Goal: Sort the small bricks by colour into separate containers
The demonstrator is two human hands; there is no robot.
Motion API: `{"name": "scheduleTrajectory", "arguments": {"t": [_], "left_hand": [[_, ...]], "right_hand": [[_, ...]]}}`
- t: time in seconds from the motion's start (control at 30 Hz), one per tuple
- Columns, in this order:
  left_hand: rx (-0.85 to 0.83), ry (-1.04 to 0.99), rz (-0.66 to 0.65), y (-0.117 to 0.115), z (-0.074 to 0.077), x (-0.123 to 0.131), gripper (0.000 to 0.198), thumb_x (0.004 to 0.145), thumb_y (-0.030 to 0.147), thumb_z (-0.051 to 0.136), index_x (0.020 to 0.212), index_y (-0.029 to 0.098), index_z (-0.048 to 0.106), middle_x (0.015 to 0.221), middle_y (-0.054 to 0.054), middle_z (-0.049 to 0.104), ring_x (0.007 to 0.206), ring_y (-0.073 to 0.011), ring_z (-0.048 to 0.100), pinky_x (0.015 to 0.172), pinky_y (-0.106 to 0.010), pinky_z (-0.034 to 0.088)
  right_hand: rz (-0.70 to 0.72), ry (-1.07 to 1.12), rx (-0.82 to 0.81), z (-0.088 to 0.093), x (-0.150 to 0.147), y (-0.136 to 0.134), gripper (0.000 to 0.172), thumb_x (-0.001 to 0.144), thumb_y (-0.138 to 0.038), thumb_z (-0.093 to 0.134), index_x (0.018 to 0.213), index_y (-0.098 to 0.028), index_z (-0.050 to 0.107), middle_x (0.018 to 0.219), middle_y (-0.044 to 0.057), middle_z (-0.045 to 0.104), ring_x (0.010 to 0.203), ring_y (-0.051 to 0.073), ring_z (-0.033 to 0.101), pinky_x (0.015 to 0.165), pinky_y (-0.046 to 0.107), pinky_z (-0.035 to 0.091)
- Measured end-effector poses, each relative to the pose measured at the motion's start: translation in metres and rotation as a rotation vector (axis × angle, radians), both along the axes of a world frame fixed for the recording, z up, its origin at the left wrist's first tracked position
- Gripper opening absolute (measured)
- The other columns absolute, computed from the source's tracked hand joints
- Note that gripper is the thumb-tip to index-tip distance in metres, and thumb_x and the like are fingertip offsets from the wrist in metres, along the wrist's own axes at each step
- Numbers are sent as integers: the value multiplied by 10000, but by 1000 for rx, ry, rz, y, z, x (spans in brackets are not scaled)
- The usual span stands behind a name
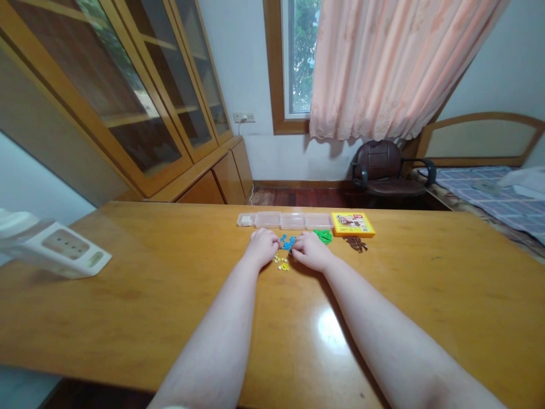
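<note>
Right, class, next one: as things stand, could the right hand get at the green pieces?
Probably yes. The green pieces lie close beside the right hand, nothing seems to lie over them, and the yellow box sits to their right, leaving the near side free.

On the table [179, 295] we have the middle pile [288, 243] between our left hand [263, 248] and right hand [312, 250], the near pile [283, 264] just nearer. Rightward, we spot the side heap [325, 237], then the box [352, 225], the last heap [356, 244] before it. Far side, left of the box: the tray [268, 220].
</note>
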State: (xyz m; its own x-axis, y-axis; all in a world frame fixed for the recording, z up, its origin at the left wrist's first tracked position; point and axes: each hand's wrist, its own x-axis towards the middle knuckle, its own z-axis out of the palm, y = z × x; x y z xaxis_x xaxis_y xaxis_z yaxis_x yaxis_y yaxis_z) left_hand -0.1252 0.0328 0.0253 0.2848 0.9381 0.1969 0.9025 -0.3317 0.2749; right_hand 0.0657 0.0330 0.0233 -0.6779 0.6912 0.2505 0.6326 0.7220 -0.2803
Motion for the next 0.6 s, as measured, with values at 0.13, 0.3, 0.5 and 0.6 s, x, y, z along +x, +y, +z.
{"name": "scheduleTrajectory", "arguments": {"t": [0.13, 0.3, 0.5, 0.6], "left_hand": [[-24, -4, -19, 1, -2, 1, 300, 737, 145, 483, 838, 259, 742, 910, -6, 717, 927, -205, 553, 894, -358, 412], [-13, -17, 0, 2, -3, 1, 341, 754, 144, 464, 964, 245, 712, 998, -16, 701, 977, -198, 552, 925, -347, 404], [-8, -53, 5, 0, 0, 0, 261, 737, 143, 476, 763, 227, 722, 856, -19, 707, 894, -198, 571, 894, -350, 414], [-24, -44, -107, -1, 1, 3, 265, 720, 129, 493, 732, 246, 731, 809, 3, 714, 863, -196, 578, 889, -358, 414]], "right_hand": [[-122, -18, 14, -3, 1, 3, 256, 852, -244, 480, 758, -202, 713, 787, 47, 678, 772, 181, 489, 740, 304, 297], [-265, 25, -5, -6, 5, 8, 250, 857, -237, 475, 889, -210, 721, 895, 69, 685, 882, 208, 503, 786, 315, 302], [-187, 101, 3, -4, 10, 7, 293, 869, -284, 473, 684, -183, 676, 724, 33, 644, 753, 163, 480, 741, 293, 289], [-97, 83, -3, -5, 8, 5, 298, 842, -253, 491, 593, -174, 635, 631, 15, 605, 713, 153, 461, 724, 290, 278]]}}
